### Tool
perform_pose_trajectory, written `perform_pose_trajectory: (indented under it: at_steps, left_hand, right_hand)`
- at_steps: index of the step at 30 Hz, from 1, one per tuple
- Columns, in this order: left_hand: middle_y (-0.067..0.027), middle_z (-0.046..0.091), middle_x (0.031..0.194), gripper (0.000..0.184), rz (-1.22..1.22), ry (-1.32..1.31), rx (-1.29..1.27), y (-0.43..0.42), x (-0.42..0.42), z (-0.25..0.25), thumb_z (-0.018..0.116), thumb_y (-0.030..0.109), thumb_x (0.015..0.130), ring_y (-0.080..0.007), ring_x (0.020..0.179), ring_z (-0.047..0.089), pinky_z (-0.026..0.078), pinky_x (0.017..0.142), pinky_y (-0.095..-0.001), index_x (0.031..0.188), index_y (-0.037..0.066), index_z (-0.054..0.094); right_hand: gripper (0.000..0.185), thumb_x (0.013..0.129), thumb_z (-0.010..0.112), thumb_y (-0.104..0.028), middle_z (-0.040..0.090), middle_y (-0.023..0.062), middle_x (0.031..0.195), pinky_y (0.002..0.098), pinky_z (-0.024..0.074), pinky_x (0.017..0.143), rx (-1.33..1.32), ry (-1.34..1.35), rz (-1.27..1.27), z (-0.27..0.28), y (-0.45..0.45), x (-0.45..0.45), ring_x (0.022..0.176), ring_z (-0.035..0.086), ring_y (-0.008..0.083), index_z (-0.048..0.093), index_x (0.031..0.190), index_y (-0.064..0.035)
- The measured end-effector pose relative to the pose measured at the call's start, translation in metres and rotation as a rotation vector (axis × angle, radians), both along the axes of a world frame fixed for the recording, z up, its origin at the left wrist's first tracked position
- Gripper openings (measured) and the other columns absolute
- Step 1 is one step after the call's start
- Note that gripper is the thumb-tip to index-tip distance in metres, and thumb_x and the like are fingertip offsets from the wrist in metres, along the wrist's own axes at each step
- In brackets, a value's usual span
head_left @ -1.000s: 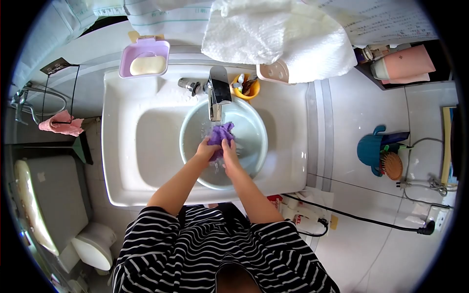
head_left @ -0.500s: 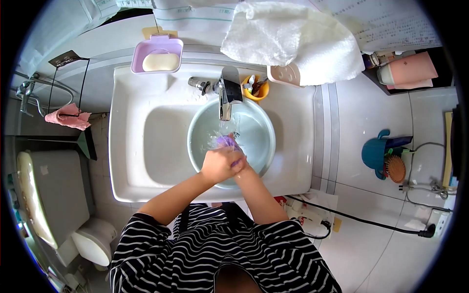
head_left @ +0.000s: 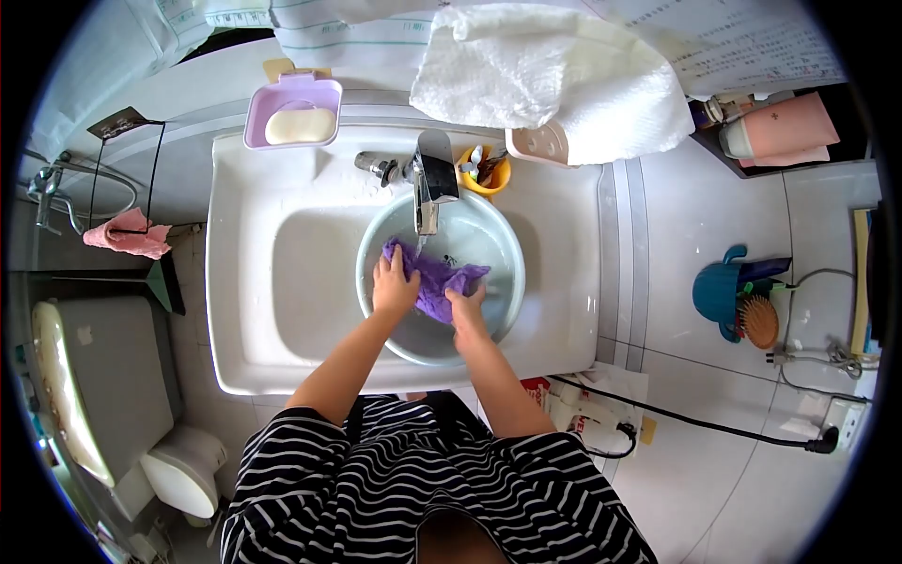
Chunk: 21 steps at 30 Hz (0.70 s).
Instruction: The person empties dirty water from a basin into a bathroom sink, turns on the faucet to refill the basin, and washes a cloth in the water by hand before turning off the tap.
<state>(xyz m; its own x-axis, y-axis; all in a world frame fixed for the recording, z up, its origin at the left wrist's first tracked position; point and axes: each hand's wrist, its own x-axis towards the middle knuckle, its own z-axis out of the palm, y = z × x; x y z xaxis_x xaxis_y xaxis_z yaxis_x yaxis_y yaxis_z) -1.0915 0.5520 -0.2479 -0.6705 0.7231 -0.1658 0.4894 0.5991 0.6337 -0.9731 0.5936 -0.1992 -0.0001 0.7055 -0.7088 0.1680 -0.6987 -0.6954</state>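
A wet purple cloth (head_left: 434,287) is spread between my two hands over the pale blue basin (head_left: 365,282). My left hand (head_left: 394,282) grips the cloth's left end, fingers pointing toward the tap. At the other end, my right hand (head_left: 467,312) pinches the cloth with the thumb on top. Just beyond the cloth stands the chrome tap (head_left: 433,183), its spout over the basin. Water shows in the basin; its depth I cannot tell.
The basin sits in a white sink (head_left: 246,348). Behind are a lilac soap dish (head_left: 254,127) with a soap bar (head_left: 301,126), a yellow cup (head_left: 492,180) and a white towel (head_left: 554,75). A black cable (head_left: 695,418) runs at the right.
My hands were pressed together around the bunched purple cloth, with water splashing under the tap. Now they are apart, and the cloth is opened out between them.
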Motion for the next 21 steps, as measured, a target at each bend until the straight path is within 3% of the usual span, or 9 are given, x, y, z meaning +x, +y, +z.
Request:
perform_pose_trajectory:
  at_steps: [4, 7, 8, 11, 12, 15, 17, 19, 21]
  left_hand:
    - [-0.0187, 0.036, 0.133, 0.080, -0.460, -0.160, -0.308, -0.001, 0.012, 0.012, 0.064, 0.042, 0.073, -0.0356, 0.124, 0.032, 0.034, 0.099, -0.0408, 0.137, 0.012, 0.026]
    - [-0.0208, 0.041, 0.127, 0.080, -0.520, -0.213, -0.365, 0.002, -0.003, 0.019, 0.068, 0.040, 0.070, -0.0377, 0.124, 0.032, 0.034, 0.098, -0.0449, 0.136, 0.014, 0.029]
    - [-0.0210, 0.044, 0.124, 0.079, -0.349, -0.143, -0.137, -0.001, 0.001, 0.008, 0.072, 0.033, 0.067, -0.0371, 0.122, 0.035, 0.036, 0.097, -0.0415, 0.133, 0.013, 0.033]
    - [-0.0224, 0.043, 0.124, 0.073, 0.146, -0.470, -0.118, 0.011, 0.018, 0.002, 0.073, 0.027, 0.067, -0.0361, 0.119, 0.040, 0.038, 0.095, -0.0389, 0.129, 0.008, 0.038]
    - [-0.0203, 0.049, 0.117, 0.058, 0.255, -0.495, -0.056, 0.014, 0.031, -0.018, 0.069, 0.017, 0.072, -0.0315, 0.105, 0.052, 0.044, 0.089, -0.0356, 0.122, 0.004, 0.044]
    - [-0.0148, 0.057, 0.105, 0.045, 0.312, -1.462, 0.146, 0.012, 0.014, 0.028, 0.063, 0.007, 0.076, -0.0247, 0.090, 0.059, 0.048, 0.081, -0.0307, 0.117, 0.002, 0.047]
    - [-0.0065, 0.060, 0.089, 0.029, -0.065, -1.298, 0.236, 0.005, 0.007, 0.064, 0.065, 0.006, 0.076, -0.0166, 0.079, 0.059, 0.048, 0.072, -0.0261, 0.102, 0.003, 0.055]
    - [-0.0068, 0.059, 0.084, 0.027, -0.383, -0.860, 0.218, -0.002, 0.005, 0.107, 0.069, 0.012, 0.075, -0.0163, 0.076, 0.058, 0.047, 0.070, -0.0275, 0.097, 0.004, 0.056]
    - [-0.0095, 0.058, 0.080, 0.030, -0.615, -0.603, 0.332, -0.009, 0.010, 0.139, 0.072, 0.020, 0.073, -0.0210, 0.074, 0.059, 0.046, 0.068, -0.0309, 0.094, 0.006, 0.056]
  right_hand:
    - [0.071, 0.081, 0.058, -0.020, 0.029, 0.0166, 0.138, 0.0333, 0.0255, 0.103, -0.057, -0.014, -0.012, -0.017, -0.005, 0.001, 0.126, 0.030, 0.0258, 0.019, 0.138, -0.0038]
    - [0.060, 0.087, 0.049, -0.028, 0.030, 0.0151, 0.139, 0.0342, 0.0270, 0.102, -0.062, 0.073, -0.080, -0.023, -0.004, 0.001, 0.126, 0.031, 0.0263, 0.025, 0.137, -0.0062]
    - [0.059, 0.088, 0.047, -0.030, 0.030, 0.0148, 0.139, 0.0350, 0.0278, 0.102, -0.061, 0.057, -0.077, -0.025, -0.003, 0.001, 0.126, 0.031, 0.0261, 0.025, 0.137, -0.0069]
    - [0.053, 0.089, 0.043, -0.038, 0.036, 0.0113, 0.135, 0.0378, 0.0308, 0.099, -0.131, 0.204, -0.103, -0.045, 0.000, -0.001, 0.124, 0.035, 0.0245, 0.032, 0.134, -0.0109]
    - [0.052, 0.090, 0.041, -0.041, 0.039, 0.0097, 0.133, 0.0389, 0.0318, 0.098, -0.168, 0.286, -0.112, -0.051, 0.000, -0.002, 0.122, 0.037, 0.0237, 0.035, 0.132, -0.0126]
    - [0.049, 0.088, 0.039, -0.051, 0.047, 0.0041, 0.122, 0.0409, 0.0367, 0.093, -0.454, 0.359, -0.205, -0.004, 0.009, -0.018, 0.113, 0.045, 0.0208, 0.043, 0.123, -0.0176]
    - [0.050, 0.082, 0.043, -0.061, 0.057, 0.0035, 0.107, 0.0436, 0.0453, 0.079, -0.607, 0.469, -0.198, 0.013, 0.018, -0.017, 0.095, 0.056, 0.0232, 0.054, 0.107, -0.0190]
    - [0.042, 0.085, 0.046, -0.055, 0.061, 0.0072, 0.089, 0.0353, 0.0498, 0.070, -0.702, 1.247, 0.032, -0.054, 0.026, 0.007, 0.080, 0.060, 0.0221, 0.056, 0.096, -0.0159]
    - [0.040, 0.086, 0.048, -0.050, 0.057, 0.0090, 0.071, 0.0306, 0.0490, 0.058, -0.635, 0.809, 0.020, -0.012, 0.025, -0.014, 0.063, 0.058, 0.0192, 0.054, 0.087, -0.0109]
